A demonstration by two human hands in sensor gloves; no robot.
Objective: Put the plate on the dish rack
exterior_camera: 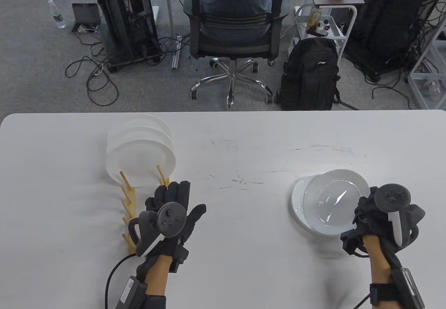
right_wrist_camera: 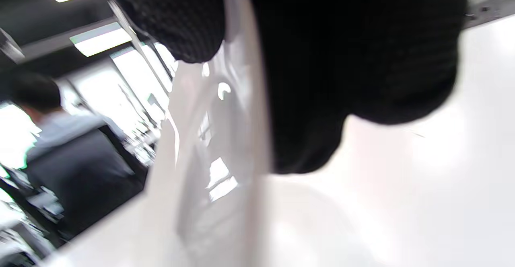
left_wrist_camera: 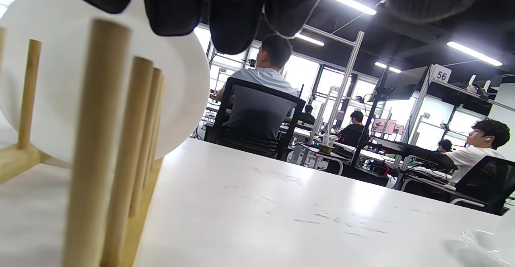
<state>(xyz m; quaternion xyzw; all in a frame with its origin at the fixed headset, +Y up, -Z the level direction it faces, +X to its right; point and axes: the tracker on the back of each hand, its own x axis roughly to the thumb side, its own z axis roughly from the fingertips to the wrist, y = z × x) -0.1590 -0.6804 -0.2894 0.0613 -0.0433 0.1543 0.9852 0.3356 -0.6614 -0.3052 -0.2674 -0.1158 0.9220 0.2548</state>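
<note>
Office clutter beyond a white table

The white table point(exterior_camera: 244, 155) carries faint scuff marks near its middle. Behind it, a person sits in a black mesh office chair point(exterior_camera: 234, 26), back to the table. A black backpack point(exterior_camera: 310, 75) stands on the grey carpet just right of the chair. On the left, a computer tower point(exterior_camera: 127, 16) sits on a cart with loose cables point(exterior_camera: 97, 75) trailing on the floor, and a water bottle point(exterior_camera: 57, 14) stands further left. A white rolling cart point(exterior_camera: 327, 16) sits behind the backpack.
</note>
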